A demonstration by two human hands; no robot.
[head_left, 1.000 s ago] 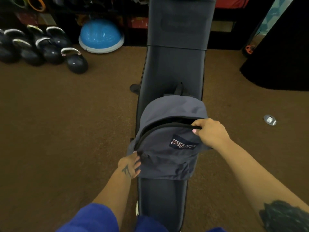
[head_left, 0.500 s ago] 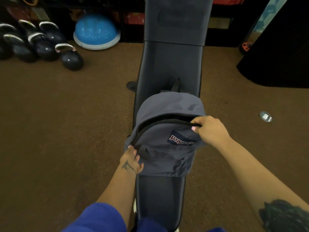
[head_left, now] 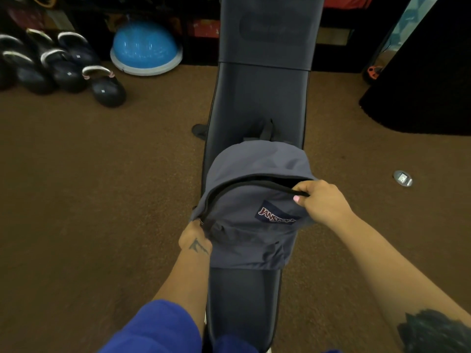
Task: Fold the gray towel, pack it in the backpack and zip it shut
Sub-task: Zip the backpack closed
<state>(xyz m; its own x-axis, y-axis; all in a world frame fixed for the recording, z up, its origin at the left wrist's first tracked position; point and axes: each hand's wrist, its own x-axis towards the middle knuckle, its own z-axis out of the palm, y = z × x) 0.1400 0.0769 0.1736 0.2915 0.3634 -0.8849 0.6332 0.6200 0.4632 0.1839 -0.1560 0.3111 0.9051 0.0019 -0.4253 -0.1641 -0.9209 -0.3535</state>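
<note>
A gray-blue backpack (head_left: 254,240) with a red-and-white logo patch lies on a dark padded bench (head_left: 260,98). Its main zipper runs in an arc across the top and gapes at the right end. My right hand (head_left: 321,202) grips the backpack's upper right edge at that gap. My left hand (head_left: 195,238) pinches the zipper's lower left end, where a small metal pull shows. The gray towel is not visible; the bag's inside is dark.
Brown carpet surrounds the bench. Several black kettlebells (head_left: 107,87) and a blue half-dome balance trainer (head_left: 145,49) sit at the back left. A black mat (head_left: 428,80) lies at the right, with a small silver disc (head_left: 402,178) on the floor.
My left hand has shifted slightly up onto the zipper's left end. My right hand keeps its grip on the bag's right edge. The view has dipped a little.
</note>
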